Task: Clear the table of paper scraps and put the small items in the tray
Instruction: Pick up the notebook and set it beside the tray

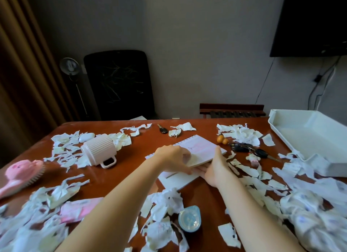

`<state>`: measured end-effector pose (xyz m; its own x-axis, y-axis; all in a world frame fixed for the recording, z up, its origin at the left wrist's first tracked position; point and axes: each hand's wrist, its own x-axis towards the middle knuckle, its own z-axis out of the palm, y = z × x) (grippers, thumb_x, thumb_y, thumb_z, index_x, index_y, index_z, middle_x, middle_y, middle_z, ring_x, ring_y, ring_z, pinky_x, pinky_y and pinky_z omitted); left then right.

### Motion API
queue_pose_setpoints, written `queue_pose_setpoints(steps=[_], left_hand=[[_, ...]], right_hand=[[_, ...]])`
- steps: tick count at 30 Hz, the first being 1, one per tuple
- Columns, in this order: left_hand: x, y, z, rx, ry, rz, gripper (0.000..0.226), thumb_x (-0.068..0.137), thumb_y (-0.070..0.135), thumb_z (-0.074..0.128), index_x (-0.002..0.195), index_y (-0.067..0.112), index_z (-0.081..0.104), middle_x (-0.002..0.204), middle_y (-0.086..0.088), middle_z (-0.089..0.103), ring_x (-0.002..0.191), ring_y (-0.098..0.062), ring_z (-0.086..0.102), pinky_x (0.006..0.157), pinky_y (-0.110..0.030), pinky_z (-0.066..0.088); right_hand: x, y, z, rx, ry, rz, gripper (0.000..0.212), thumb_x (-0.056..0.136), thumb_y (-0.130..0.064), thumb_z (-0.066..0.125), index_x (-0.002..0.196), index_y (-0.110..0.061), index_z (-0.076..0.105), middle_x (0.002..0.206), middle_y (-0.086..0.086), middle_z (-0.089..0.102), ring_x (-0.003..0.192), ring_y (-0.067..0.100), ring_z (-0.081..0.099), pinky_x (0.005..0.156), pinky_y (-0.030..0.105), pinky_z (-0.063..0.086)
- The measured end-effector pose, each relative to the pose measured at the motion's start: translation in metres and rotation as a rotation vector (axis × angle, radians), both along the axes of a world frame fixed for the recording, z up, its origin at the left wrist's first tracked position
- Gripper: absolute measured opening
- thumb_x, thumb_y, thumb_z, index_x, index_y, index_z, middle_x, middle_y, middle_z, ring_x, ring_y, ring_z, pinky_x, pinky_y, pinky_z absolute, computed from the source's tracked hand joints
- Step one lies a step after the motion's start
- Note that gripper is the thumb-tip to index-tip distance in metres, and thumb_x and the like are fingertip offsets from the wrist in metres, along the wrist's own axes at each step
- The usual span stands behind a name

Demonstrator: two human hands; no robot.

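Observation:
A pink spiral notebook (pixel 197 148) lies mid-table, its near edge lifted. My left hand (pixel 172 160) grips its near left corner, and my right hand (pixel 216 167) holds its right edge with the fingers underneath. A white sheet (pixel 178 179) lies below it. Torn paper scraps (pixel 242 134) cover much of the brown table (pixel 131 169). The white tray (pixel 308 131) stands at the far right. Small items lie about: a bunch of keys (pixel 247 150), a single key (pixel 162 129), an orange gourd charm (pixel 222 140).
A pink ribbed mug (pixel 99 152) lies on its side at the left, a pink hairbrush (pixel 20 174) by the left edge. A blue lidded cup (pixel 189 219) and a pink packet (pixel 78 209) sit near me. A black chair (pixel 120 82) stands behind the table.

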<state>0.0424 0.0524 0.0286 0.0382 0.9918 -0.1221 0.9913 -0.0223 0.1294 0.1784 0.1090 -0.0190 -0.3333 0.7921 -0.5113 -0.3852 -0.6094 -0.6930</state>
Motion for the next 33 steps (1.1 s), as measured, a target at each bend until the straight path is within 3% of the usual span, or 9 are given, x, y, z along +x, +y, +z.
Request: queue_pose_setpoints(steps=[4,9,11,14,17,22,25,27,33], left_hand=[[-0.005,-0.001,-0.005,-0.022,-0.162,0.000,0.048,0.082,0.053,0.061,0.122,0.027,0.057,0.122,0.008,0.061,0.110,-0.016,0.057,0.091,-0.031,0.050],[-0.026,-0.002,-0.017,0.108,-0.424,0.084,0.032,0.090,0.027,0.061,0.121,0.020,0.061,0.126,0.002,0.060,0.115,-0.016,0.057,0.097,-0.028,0.048],[-0.031,-0.001,-0.027,0.106,-0.391,0.217,0.052,0.087,0.037,0.063,0.133,0.021,0.048,0.136,0.001,0.050,0.123,-0.018,0.049,0.097,-0.024,0.044],[-0.036,0.004,-0.037,0.031,-0.274,0.482,0.095,0.068,0.068,0.064,0.143,0.020,0.029,0.145,0.000,0.038,0.130,-0.022,0.039,0.103,-0.036,0.042],[-0.040,0.015,-0.033,-0.009,-0.208,0.569,0.108,0.060,0.074,0.064,0.144,0.017,0.026,0.145,-0.006,0.035,0.131,-0.026,0.035,0.104,-0.040,0.039],[-0.051,0.033,-0.031,-0.124,-0.346,0.629,0.092,0.061,0.069,0.066,0.131,0.013,0.042,0.124,-0.007,0.052,0.110,-0.023,0.052,0.089,-0.029,0.049],[-0.057,0.037,-0.027,-0.125,-0.440,0.638,0.059,0.069,0.065,0.064,0.099,0.016,0.054,0.090,0.000,0.056,0.085,-0.018,0.056,0.072,-0.021,0.043],[-0.059,0.037,-0.023,-0.125,-0.488,0.656,0.049,0.070,0.066,0.063,0.083,0.020,0.053,0.081,0.002,0.055,0.073,-0.016,0.055,0.072,-0.021,0.042],[-0.057,0.029,-0.024,-0.109,-0.594,0.682,0.055,0.070,0.064,0.065,0.098,0.019,0.054,0.086,0.002,0.057,0.078,-0.015,0.056,0.074,-0.025,0.046]], right_hand=[[-0.007,0.001,0.000,0.068,-0.129,0.037,0.023,0.097,-0.011,0.047,0.119,-0.004,0.051,0.100,0.016,0.061,0.090,0.031,0.061,0.075,0.042,0.050],[-0.007,0.015,-0.012,0.108,-0.233,0.062,0.022,0.093,-0.006,0.052,0.115,-0.003,0.052,0.110,0.016,0.063,0.103,0.031,0.061,0.087,0.044,0.052],[-0.008,0.019,-0.013,0.113,-0.214,0.059,0.020,0.094,-0.005,0.050,0.114,-0.007,0.051,0.114,0.017,0.062,0.109,0.033,0.059,0.079,0.043,0.052],[-0.011,0.024,-0.013,0.121,-0.191,0.056,0.026,0.095,-0.003,0.048,0.120,-0.009,0.050,0.114,0.017,0.061,0.110,0.033,0.059,0.076,0.042,0.051],[-0.014,0.029,-0.013,0.123,-0.211,0.053,0.027,0.095,-0.004,0.050,0.121,-0.010,0.050,0.113,0.016,0.062,0.106,0.031,0.060,0.075,0.042,0.053],[-0.018,0.037,-0.015,0.162,-0.284,0.054,0.022,0.093,-0.010,0.053,0.115,-0.009,0.052,0.113,0.015,0.064,0.104,0.031,0.062,0.083,0.045,0.055],[-0.019,0.038,-0.011,0.156,-0.227,0.084,0.022,0.095,-0.016,0.052,0.115,-0.007,0.053,0.110,0.014,0.065,0.095,0.027,0.064,0.078,0.040,0.055],[-0.017,0.037,-0.007,0.148,-0.176,0.156,0.020,0.096,-0.020,0.050,0.112,-0.008,0.055,0.111,0.015,0.066,0.096,0.026,0.065,0.077,0.037,0.053],[-0.018,0.029,-0.007,0.243,-0.123,0.140,0.026,0.094,-0.001,0.049,0.119,-0.004,0.055,0.119,0.017,0.061,0.109,0.031,0.060,0.081,0.039,0.051]])
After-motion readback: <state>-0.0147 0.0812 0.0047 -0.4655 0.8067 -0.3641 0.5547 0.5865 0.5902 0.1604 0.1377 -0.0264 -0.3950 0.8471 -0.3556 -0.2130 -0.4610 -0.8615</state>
